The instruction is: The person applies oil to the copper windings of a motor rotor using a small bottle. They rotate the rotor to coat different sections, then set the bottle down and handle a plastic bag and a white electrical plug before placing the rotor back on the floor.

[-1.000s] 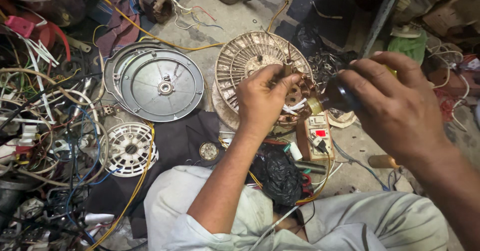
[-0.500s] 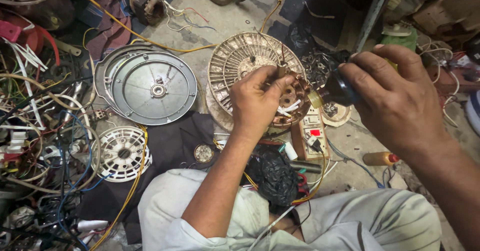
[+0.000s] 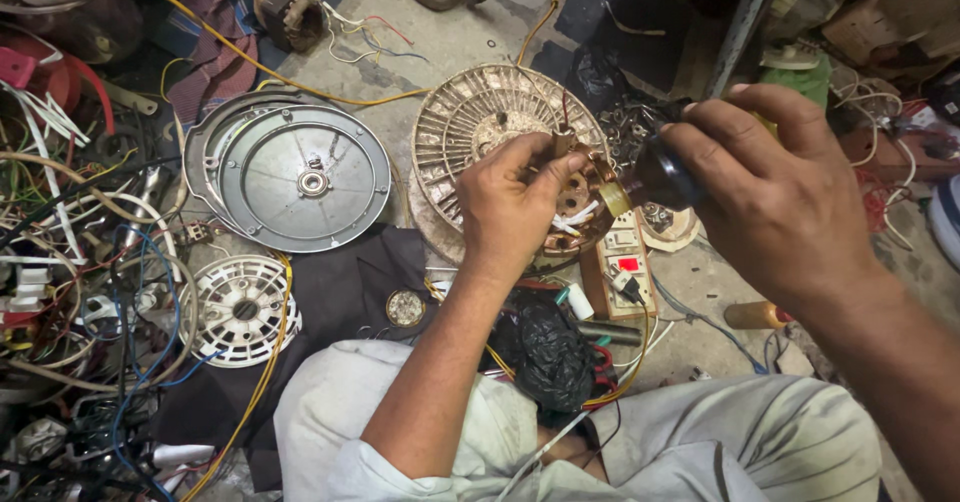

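Both hands have barely shifted since the earlier frames. Left hand [image 3: 515, 197] is closed on a coppery motor winding [image 3: 575, 197], held above the ribbed round housing [image 3: 480, 127] at centre. Right hand [image 3: 770, 187] grips a dark-handled tool [image 3: 655, 177], its tip at the winding. Work looks mid-way, though the contact point is hidden. Grey disc cover [image 3: 300, 177] lies apart, far left.

One head camera looks steeply down, close over the cluttered floor [image 3: 450, 42]
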